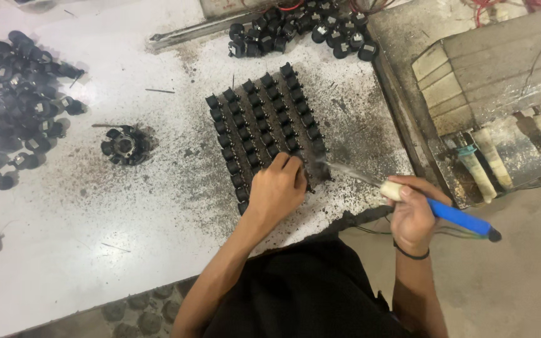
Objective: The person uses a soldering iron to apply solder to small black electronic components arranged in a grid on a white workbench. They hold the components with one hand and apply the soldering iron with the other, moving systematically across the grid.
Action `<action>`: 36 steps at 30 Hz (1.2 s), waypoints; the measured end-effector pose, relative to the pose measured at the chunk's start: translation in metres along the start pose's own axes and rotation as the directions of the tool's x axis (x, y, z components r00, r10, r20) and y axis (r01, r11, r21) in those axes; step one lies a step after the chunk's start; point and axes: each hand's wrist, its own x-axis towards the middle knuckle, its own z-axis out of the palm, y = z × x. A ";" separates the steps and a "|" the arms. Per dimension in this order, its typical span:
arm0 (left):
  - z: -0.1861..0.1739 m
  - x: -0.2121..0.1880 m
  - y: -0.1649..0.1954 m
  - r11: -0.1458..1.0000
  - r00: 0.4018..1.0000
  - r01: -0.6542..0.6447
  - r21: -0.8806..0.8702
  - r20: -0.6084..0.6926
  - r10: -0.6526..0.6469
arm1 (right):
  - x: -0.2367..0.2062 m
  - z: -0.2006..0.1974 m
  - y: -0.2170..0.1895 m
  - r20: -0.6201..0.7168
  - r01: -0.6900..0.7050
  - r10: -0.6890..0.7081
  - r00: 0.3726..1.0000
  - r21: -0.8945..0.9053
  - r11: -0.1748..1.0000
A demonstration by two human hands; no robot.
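soldering iron (436, 209) pinched in right hand (411, 216) fingers; left hand (277, 188) fingers pressed together on component grid (264, 131).

Black small parts (264, 128) stand in tilted rows on the desk (95, 206); blue-handled soldering iron (433, 209) (tip blurred) points at them.

Left hand (277, 188): palm down, fingers curled, forearm stretched forward over table's near edge. Right hand (412, 213): closed fist grip, black band at wrist, off table's right edge.
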 end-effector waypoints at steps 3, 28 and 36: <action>-0.011 -0.017 0.005 0.999 0.998 -0.037 -0.024 -0.057 0.036 | -0.019 -0.006 0.003 -0.046 -0.043 0.043 0.998 -0.014 0.999; 0.005 -0.027 0.000 0.997 0.988 -0.080 -0.007 0.134 0.080 | -0.039 -0.005 0.031 -0.172 -0.314 0.324 0.930 0.080 0.946; 0.007 -0.028 0.003 0.995 0.993 -0.076 -0.064 0.082 0.081 | -0.046 0.001 0.015 -0.038 -0.125 0.120 0.992 -0.192 0.974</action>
